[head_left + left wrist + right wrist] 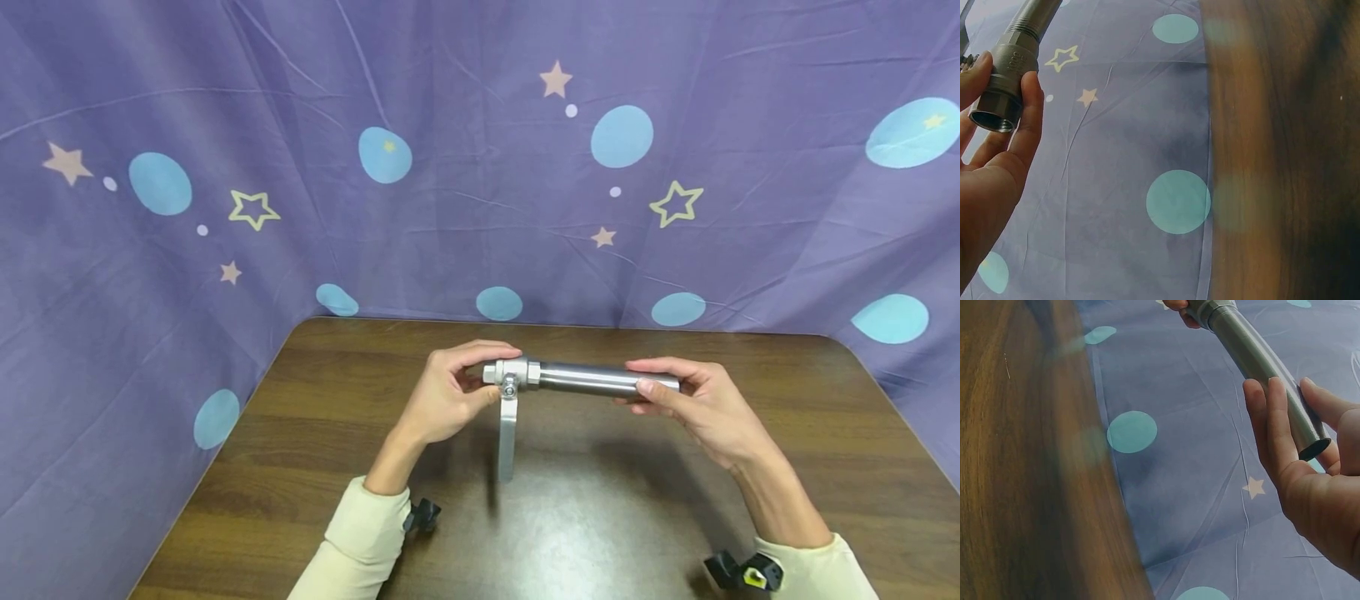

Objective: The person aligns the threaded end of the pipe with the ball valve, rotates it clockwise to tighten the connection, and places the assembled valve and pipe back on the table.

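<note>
A silver ball valve (513, 369) with a steel pipe (585, 379) joined to its right end is held level above the table. My left hand (446, 396) grips the valve body, thumb in front and fingers behind. The valve's lever handle (507, 437) points down toward me. Around the pipe's far right part, my right hand (705, 408) has its thumb and fingers. In the left wrist view the valve's open threaded end (996, 119) faces the camera, and pipe threads show at the joint. The pipe's right end (1315, 449) appears in the right wrist view.
Below the hands is a brown wood-grain table (315, 517). A purple curtain (450, 233) with stars and blue dots hangs along its back and sides. Black wrist devices (422, 516) sit at both cuffs.
</note>
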The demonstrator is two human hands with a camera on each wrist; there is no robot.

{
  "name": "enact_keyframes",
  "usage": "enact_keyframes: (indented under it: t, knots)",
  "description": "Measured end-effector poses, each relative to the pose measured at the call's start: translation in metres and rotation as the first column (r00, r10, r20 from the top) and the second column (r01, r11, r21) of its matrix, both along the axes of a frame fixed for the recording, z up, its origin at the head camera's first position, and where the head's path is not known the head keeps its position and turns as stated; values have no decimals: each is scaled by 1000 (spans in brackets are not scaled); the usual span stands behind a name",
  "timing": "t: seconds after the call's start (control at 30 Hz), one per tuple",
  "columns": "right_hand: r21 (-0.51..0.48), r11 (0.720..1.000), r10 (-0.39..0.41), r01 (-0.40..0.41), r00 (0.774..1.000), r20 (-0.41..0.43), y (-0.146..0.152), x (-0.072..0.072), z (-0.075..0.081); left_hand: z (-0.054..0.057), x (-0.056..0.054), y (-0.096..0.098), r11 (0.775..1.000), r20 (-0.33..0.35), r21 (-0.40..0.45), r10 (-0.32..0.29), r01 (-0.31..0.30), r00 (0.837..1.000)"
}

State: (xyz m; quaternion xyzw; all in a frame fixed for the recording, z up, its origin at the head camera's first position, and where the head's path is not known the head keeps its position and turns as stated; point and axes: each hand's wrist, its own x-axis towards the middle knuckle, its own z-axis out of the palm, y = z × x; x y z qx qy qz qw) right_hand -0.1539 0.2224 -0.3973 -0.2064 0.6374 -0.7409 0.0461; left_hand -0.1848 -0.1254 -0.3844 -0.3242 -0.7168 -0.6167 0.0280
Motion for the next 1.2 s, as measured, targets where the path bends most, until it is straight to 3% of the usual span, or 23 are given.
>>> enact_keyframes:
  t: [0.27, 0.4, 0.53, 0.67, 0.87, 1.03, 1.2]
  knots:
    - [60, 998, 7, -6, 1000, -22, -1, 0, 1, -1, -1, 1, 1000, 2, -8, 25, -25, 1000]
    - [156, 987, -13, 24, 997, -71, -3, 0, 1, -3, -1, 2, 999, 15, -8, 35, -35, 999]
    - [263, 960, -62, 98, 988, -142, -6, 3, 2, -4, -2, 3, 999, 20, 4, 35, -35, 999]
    - [317, 931, -108, 182, 965, -238, -9, 4, 3, -4, -2, 3, 999, 26, 15, 30, -31, 999]
    - [322, 895, -175, 308, 908, -382, -11, 1, -3, -3, -2, 1, 999, 34, 17, 27, -28, 999]
    - [273, 907, -167, 321, 868, -467, -12, -1, -7, -1, -3, -1, 999, 33, 12, 29, -30, 999]
    - [244, 922, -153, 300, 863, -481, -13, -1, -6, 0, -3, -3, 1000, 25, 6, 26, -26, 999]
